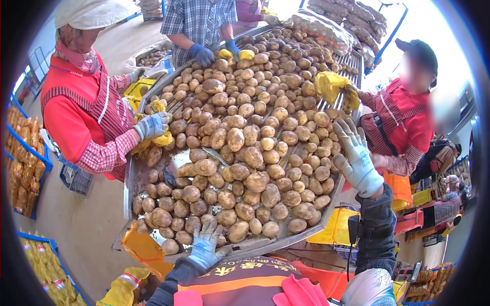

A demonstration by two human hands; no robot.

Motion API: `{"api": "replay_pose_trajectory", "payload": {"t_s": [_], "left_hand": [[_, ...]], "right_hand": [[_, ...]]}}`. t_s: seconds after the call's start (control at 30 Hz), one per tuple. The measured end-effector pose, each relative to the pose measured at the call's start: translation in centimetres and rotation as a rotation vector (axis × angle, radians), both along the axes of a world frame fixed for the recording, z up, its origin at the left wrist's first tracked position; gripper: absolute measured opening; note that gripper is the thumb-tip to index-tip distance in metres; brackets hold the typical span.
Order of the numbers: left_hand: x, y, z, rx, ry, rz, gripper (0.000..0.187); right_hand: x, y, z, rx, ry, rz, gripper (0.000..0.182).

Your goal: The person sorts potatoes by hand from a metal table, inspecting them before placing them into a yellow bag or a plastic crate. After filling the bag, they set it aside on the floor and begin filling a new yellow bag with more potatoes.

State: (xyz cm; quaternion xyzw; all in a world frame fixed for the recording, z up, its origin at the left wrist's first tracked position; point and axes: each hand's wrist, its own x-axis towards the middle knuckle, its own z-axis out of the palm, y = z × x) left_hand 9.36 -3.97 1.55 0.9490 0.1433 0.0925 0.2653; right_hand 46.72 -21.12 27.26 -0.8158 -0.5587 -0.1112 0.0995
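Brown potatoes, pale blue gloves, orange-striped apron, blue plaid shirt, red checked sleeve

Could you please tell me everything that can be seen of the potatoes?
The potatoes are many, round to oval, of mixed sizes, with tan-brown skins and darker patches that look like soil. They lie loose and heaped across a metal table with a raised rim; small gaps show toward the near left. The gloved left hand is at their near edge; whether the right hand touches any is unclear.
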Motion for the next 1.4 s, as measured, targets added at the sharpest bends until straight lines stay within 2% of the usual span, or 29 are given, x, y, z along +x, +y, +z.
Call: {"api": "replay_pose_trajectory", "payload": {"t_s": [0.17, 0.23, 0.3, 0.37, 0.43, 0.53, 0.63, 0.7, 0.8, 0.9, 0.93, 0.97, 1.0, 1.03, 1.07, 1.1, 1.13, 1.17, 1.23, 1.3, 1.37, 1.4], "left_hand": [[0.1, 0.2, 0.2, -0.053, 0.048, -0.02, 0.08], [0.2, 0.2, 0.3, 0.024, 0.134, -0.041, 0.079], [0.3, 0.3, 0.4, 0.078, 0.215, -0.047, 0.079], [0.2, 0.5, -0.4, 0.083, 0.278, 0.009, 0.079], [0.4, 1.1, 0.1, 0.113, 0.342, 0.073, 0.081], [-0.2, 2.7, 0.9, 0.128, 0.437, 0.168, 0.086], [-1.7, 4.4, 0.0, 0.13, 0.508, 0.239, 0.093], [-3.4, 5.6, -1.1, 0.129, 0.399, 0.311, 0.096], [-6.1, 7.7, -1.0, 0.164, 0.461, 0.366, 0.093], [-8.8, 9.4, 0.2, 0.217, 0.475, 0.402, 0.089], [-9.5, 10.0, 0.6, 0.158, 0.499, 0.413, 0.089], [-9.9, 10.4, 1.2, 0.097, 0.522, 0.422, 0.088], [-10.1, 10.7, 2.0, 0.104, 0.472, 0.431, 0.077], [-10.3, 11.2, 1.6, 0.098, 0.472, 0.433, 0.077], [-10.6, 11.9, 1.0, 0.107, 0.304, 0.457, 0.071], [-10.5, 12.6, 1.1, 0.117, 0.134, 0.477, 0.064], [-9.9, 13.9, 1.1, 0.195, -0.039, 0.487, 0.055], [-9.0, 15.4, 1.3, 0.19, -0.042, 0.484, 0.055], [-6.5, 18.9, 1.3, 0.225, -0.132, 0.547, 0.058], [-3.2, 21.5, 0.5, 0.206, -0.09, 0.608, 0.062], [-0.2, 22.1, 0.0, 0.192, -0.046, 0.657, 0.066], [1.2, 22.0, -0.1, 0.128, 0.122, 0.613, 0.07]], "right_hand": [[-0.3, 1.8, -1.4, -0.005, 0.03, 0.058, 0.066], [-1.4, 3.2, -4.6, -0.077, 0.014, 0.069, 0.067], [-5.9, 4.8, -7.4, -0.223, 0.102, 0.114, 0.067], [-9.6, 5.4, -11.9, -0.436, 0.298, 0.305, 0.069], [-12.7, 4.8, -18.7, -0.443, 0.283, 0.508, 0.075], [-16.3, 8.0, -21.2, -0.489, 0.276, 0.623, 0.078], [-19.1, 11.2, -23.7, -0.518, 0.231, 0.637, 0.078], [-20.4, 13.7, -24.2, -0.499, 0.211, 0.659, 0.079], [-22.8, 17.7, -25.0, -0.352, 0.212, 0.764, 0.077], [-25.3, 20.6, -25.5, -0.438, 0.223, 0.854, 0.075], [-25.6, 21.1, -25.3, -0.332, 0.313, 0.878, 0.065], [-25.5, 21.9, -23.9, -0.333, 0.313, 0.885, 0.065], [-24.9, 23.1, -21.9, -0.372, 0.472, 0.864, 0.06], [-24.0, 24.3, -20.7, -0.413, 0.63, 0.836, 0.054], [-22.7, 25.0, -21.0, 0.076, 0.555, 0.784, 0.044], [-21.6, 26.2, -20.7, 0.118, 0.46, 0.581, 0.045], [-21.0, 26.2, -22.4, 0.043, 0.379, 0.502, 0.052], [-20.8, 25.8, -24.2, -0.031, 0.297, 0.421, 0.06], [-22.2, 24.0, -24.1, -0.156, 0.498, 0.455, 0.072], [-22.9, 23.1, -23.9, -0.187, 0.475, 0.56, 0.07], [-22.7, 22.6, -22.9, -0.283, 0.647, 0.557, 0.062], [-22.0, 22.4, -23.3, -0.285, 0.646, 0.554, 0.062]]}}
